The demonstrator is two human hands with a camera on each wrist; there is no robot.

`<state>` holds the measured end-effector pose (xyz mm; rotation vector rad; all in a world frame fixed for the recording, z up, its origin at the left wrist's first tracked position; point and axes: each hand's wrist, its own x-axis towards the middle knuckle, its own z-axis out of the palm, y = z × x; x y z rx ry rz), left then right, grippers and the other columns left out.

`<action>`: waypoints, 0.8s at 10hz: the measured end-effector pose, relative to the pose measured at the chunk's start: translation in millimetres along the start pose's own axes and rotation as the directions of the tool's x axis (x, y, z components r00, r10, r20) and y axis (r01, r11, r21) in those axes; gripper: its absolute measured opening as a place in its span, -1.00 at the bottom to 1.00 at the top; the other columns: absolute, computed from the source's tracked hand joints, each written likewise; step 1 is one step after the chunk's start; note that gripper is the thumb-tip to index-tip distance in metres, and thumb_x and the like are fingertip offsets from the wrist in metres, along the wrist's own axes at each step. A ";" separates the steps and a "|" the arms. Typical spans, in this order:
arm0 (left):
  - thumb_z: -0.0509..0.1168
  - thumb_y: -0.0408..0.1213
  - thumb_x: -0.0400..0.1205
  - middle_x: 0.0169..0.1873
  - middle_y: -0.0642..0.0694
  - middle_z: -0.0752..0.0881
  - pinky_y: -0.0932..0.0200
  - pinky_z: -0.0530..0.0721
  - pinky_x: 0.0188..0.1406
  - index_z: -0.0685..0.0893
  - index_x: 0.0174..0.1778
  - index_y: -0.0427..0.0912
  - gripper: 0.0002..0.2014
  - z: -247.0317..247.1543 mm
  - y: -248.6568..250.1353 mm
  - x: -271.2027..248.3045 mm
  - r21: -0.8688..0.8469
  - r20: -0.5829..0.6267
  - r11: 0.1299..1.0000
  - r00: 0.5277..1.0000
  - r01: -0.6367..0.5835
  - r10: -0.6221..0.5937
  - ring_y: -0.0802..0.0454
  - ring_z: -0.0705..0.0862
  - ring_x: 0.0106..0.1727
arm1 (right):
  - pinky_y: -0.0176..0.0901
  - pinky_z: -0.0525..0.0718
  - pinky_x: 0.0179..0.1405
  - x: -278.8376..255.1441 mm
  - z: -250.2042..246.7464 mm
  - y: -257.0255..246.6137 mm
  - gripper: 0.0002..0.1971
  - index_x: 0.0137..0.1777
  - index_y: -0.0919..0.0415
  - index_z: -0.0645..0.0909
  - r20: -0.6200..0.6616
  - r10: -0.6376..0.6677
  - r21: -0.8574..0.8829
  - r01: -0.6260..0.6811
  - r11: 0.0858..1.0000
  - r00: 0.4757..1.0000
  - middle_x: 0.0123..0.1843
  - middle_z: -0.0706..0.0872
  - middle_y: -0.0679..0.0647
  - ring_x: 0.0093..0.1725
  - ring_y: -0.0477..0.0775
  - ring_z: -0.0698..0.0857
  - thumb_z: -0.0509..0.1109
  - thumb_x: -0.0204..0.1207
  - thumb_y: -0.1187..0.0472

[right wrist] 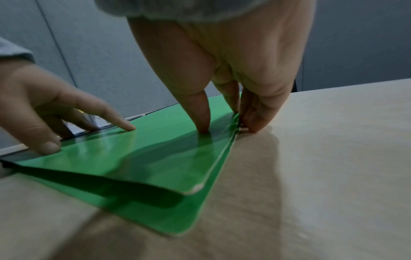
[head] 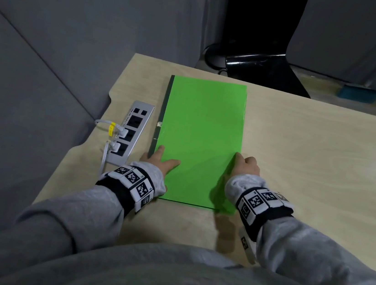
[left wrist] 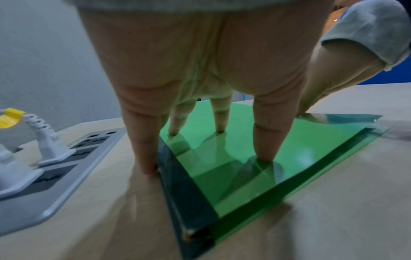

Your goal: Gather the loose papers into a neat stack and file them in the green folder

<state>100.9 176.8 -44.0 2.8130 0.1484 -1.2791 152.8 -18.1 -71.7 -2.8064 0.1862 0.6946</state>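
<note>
The green folder (head: 202,132) lies closed and lengthwise on the wooden table (head: 310,170), its dark spine to the left. My left hand (head: 156,159) rests on the cover near the spine, its spread fingertips (left wrist: 264,154) pressing the cover down and one fingertip on the table beside the spine. My right hand (head: 247,165) is at the folder's right edge, with the thumb (right wrist: 202,126) on the cover and the other fingertips against the edge. The cover's near right corner (right wrist: 195,188) stands slightly raised. No loose papers are in view.
A silver power strip (head: 131,132) with two white plugs sits left of the folder, close to my left hand. A black monitor stand (head: 263,68) is behind the table's far edge. Grey partition walls close the left side.
</note>
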 end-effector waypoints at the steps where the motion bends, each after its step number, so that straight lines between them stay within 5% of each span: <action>1: 0.44 -0.38 0.50 0.64 -0.12 -0.31 -0.24 0.28 0.51 0.03 0.61 0.23 -0.08 -1.0 2.5 1.1 0.010 0.003 1.000 1.000 0.002 -0.002 -0.39 -0.05 0.63 | -0.03 0.52 0.27 -3.3 -1.9 2.3 -0.48 0.45 0.14 0.36 0.012 -0.003 -0.104 0.004 0.995 1.000 0.33 0.42 0.22 0.32 0.19 0.44 0.31 0.49 0.39; 3: 0.43 -0.39 0.50 0.63 -0.09 -0.33 -0.39 0.21 0.51 0.03 0.59 0.26 -0.09 -0.3 2.1 4.6 -0.020 0.012 1.000 1.000 0.021 -0.021 -0.43 -0.10 0.63 | 0.00 0.50 0.32 -7.8 -4.5 7.9 -0.38 0.51 0.12 0.27 0.048 -0.054 -0.192 0.062 0.979 0.997 0.41 0.37 0.19 0.37 0.19 0.39 0.34 0.46 0.37; 5: 0.39 -0.21 0.54 0.66 -0.08 -0.19 -0.21 0.15 0.58 0.13 0.58 0.19 -0.24 2.8 -3.8 -7.0 -0.097 -0.134 0.995 0.991 -0.002 -0.011 -0.32 -0.06 0.65 | 0.00 0.50 0.34 -20.3 -15.3 12.2 -0.42 0.48 0.18 0.26 0.062 -0.042 -0.039 0.045 0.998 0.997 0.41 0.43 0.20 0.36 0.21 0.47 0.41 0.51 0.22; 7: 0.34 -0.13 0.59 0.65 -0.08 -0.02 -0.05 0.29 0.57 0.12 0.60 0.13 -0.29 -4.3 -3.6 -39.0 -0.182 -0.240 0.982 0.971 -0.052 0.007 -0.19 0.18 0.62 | 0.07 0.49 0.41 -42.2 -59.9 25.1 -0.24 0.59 0.10 0.16 0.066 -0.155 -0.011 0.156 0.988 0.986 0.55 0.32 0.16 0.47 0.19 0.43 0.38 0.49 -0.14; 8: 0.26 -0.09 0.61 0.55 -0.08 0.33 0.01 0.46 0.47 0.18 0.55 0.17 -0.40 15.8 -3.1 -69.4 -0.231 -0.124 0.964 0.986 -0.135 0.108 -0.10 0.45 0.48 | -0.05 0.48 0.40 -61.4 -101.3 42.9 -0.31 0.55 0.00 0.26 -0.054 -0.338 0.060 0.341 0.938 0.940 0.50 0.38 0.08 0.44 0.11 0.45 0.36 0.48 -0.21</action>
